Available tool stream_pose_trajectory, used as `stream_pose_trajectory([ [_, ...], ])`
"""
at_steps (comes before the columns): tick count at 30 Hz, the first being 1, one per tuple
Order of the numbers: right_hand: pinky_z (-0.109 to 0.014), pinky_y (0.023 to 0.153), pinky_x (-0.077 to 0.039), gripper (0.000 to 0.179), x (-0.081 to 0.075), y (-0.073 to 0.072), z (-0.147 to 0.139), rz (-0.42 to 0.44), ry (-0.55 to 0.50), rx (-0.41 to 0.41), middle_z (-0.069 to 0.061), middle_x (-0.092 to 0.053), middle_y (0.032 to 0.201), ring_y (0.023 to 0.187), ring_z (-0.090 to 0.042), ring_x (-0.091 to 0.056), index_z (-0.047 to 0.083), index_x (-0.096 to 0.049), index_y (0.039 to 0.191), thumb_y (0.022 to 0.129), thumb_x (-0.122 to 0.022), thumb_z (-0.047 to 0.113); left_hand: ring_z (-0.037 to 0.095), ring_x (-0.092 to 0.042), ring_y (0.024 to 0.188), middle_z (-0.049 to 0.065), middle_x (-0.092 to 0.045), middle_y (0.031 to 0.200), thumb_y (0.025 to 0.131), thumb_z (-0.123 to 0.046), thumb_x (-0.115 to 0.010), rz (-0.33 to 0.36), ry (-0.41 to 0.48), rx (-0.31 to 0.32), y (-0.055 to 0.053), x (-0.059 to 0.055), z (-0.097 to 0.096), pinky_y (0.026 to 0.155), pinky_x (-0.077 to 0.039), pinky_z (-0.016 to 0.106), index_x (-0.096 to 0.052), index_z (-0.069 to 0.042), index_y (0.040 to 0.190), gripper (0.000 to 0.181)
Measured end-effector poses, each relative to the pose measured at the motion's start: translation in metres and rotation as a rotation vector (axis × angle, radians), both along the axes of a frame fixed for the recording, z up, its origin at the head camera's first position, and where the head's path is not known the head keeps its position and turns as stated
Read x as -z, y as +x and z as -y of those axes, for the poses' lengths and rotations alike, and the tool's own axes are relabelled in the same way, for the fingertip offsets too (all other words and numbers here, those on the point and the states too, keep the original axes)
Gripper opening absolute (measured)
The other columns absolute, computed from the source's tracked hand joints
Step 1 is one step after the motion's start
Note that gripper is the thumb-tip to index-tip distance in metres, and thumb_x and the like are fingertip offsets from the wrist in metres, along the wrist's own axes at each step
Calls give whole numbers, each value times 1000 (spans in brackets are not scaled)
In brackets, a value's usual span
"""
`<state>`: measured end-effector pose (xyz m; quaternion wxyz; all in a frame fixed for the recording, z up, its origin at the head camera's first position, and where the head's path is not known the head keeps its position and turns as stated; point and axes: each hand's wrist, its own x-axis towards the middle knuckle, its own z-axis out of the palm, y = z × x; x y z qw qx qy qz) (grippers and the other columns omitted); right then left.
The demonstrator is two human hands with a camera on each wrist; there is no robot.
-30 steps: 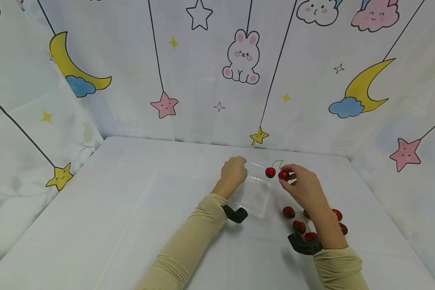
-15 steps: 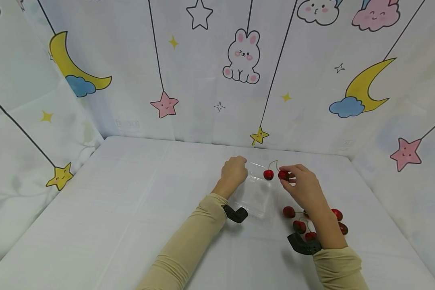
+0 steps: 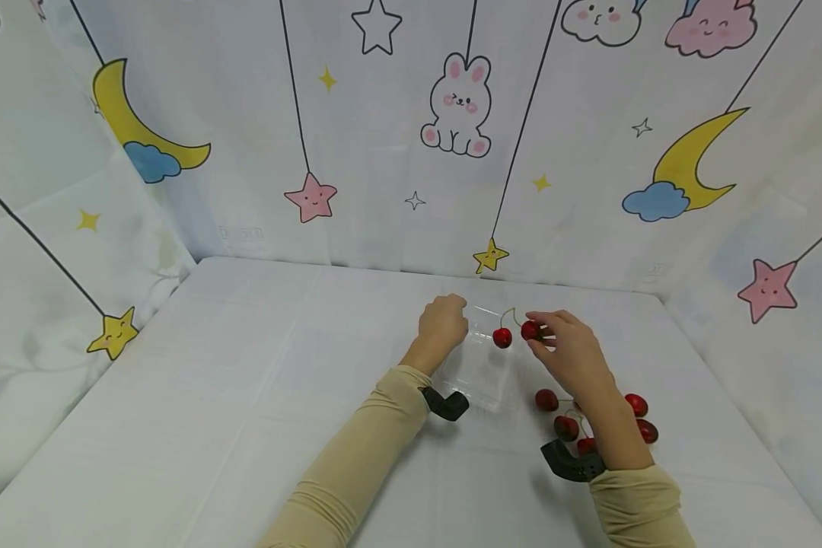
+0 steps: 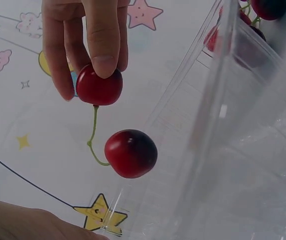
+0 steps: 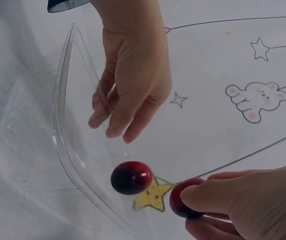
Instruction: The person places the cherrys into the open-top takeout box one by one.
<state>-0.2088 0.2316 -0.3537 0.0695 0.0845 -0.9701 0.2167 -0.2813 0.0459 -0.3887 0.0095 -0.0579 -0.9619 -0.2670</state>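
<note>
A pair of dark red cherries is joined by a green stem. My right hand pinches one of them between thumb and fingers, while its twin dangles free by the stem over the far right part of a clear plastic box. At the box's far left, my left hand grips its rim; in the right wrist view that hand's fingers curl over the see-through wall.
Several more cherries with stems lie on the white table, right of the box and partly hidden under my right forearm. A white curtain printed with stars, moons and a bunny stands behind the table.
My right hand has shifted slightly left, and the dangling cherry has moved left and down, farther over the box. My left hand has stayed still on the rim.
</note>
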Motion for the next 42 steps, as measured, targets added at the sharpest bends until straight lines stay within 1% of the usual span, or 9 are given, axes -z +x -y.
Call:
stream_pose_trajectory([
  [3, -46, 86, -52, 41, -1, 1, 1, 12, -8, -6, -18, -60, 118, 104, -35, -64, 4, -56, 127, 88, -65, 10, 21, -67, 86, 6, -68, 119, 90, -10, -58, 4, 1, -2, -1, 0, 0, 61, -54, 31, -64, -11, 124, 35],
  [7, -46, 86, -52, 37, 0, 1, 0, 3, -2, -24, -18, -62, 116, 102, -34, -65, 3, -59, 124, 88, -66, 10, 21, -67, 86, 6, -68, 119, 90, -10, -58, 12, 6, -6, 0, 0, -1, 61, -54, 31, -63, -11, 124, 35],
  [12, -46, 86, -53, 37, 3, -1, 1, 15, 5, -24, -19, -60, 117, 101, -35, -65, 4, -61, 124, 87, -66, 10, 21, -66, 83, 6, -68, 119, 89, -9, -58, 18, 12, -4, -1, 0, -1, 59, -53, 31, -63, -12, 124, 35],
  [19, -45, 84, -54, 36, 7, -3, 5, 50, 19, -27, -18, -59, 116, 101, -33, -66, 4, -62, 123, 87, -67, 10, 23, -67, 92, 6, -67, 120, 89, -10, -58, 19, 9, -3, -2, 1, 0, 65, -55, 34, -63, -12, 125, 36],
  [26, -45, 83, -54, 36, 10, -4, 10, 60, 46, -24, -18, -59, 116, 99, -33, -65, 4, -62, 122, 87, -67, 11, 23, -67, 92, 5, -67, 120, 90, -10, -57, 23, 7, 0, -1, 0, 0, 65, -55, 34, -63, -12, 125, 36],
  [32, -44, 84, -54, 37, 14, -5, 13, 75, 71, -25, -18, -60, 117, 99, -33, -65, 4, -62, 122, 87, -68, 12, 22, -67, 90, 5, -67, 120, 90, -10, -57, 30, -3, 2, 0, -1, -1, 63, -54, 32, -63, -13, 125, 36],
  [36, -45, 83, -54, 36, 15, -6, 13, 80, 82, -37, -19, -62, 117, 99, -33, -66, 4, -63, 122, 87, -68, 13, 23, -67, 94, 5, -67, 120, 90, -11, -57, 26, -10, 5, 0, -1, 0, 66, -55, 34, -63, -13, 125, 35],
  [42, -45, 83, -54, 37, 17, -7, 13, 90, 97, -53, -20, -63, 117, 98, -33, -66, 4, -62, 122, 87, -68, 13, 24, -66, 98, 4, -66, 121, 90, -11, -56, 29, 3, -3, -1, -2, 0, 70, -55, 35, -63, -14, 125, 36],
])
